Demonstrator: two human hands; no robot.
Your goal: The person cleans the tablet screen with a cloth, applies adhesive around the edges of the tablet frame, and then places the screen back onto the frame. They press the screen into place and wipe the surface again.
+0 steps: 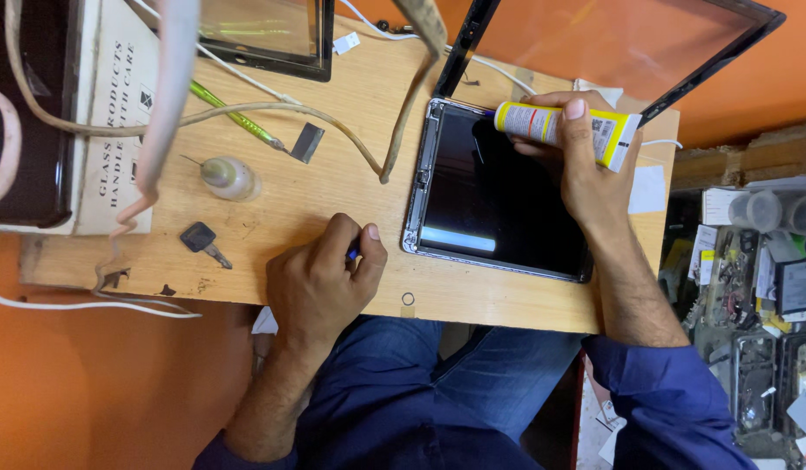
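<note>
the right hand (594,178) squeezes a soft, light yellow-and-white glue tube (566,129) by its middle over the opened dark tablet (499,196), which looks fragile, while the left hand (320,283) is closed round a small blue cap (353,254).

key: (204,239) dark head, left on wooden board (333,187)
dropper bottle: (229,177) lying beside green-handled scraper (246,122)
box: (107,122) white, far left
</note>
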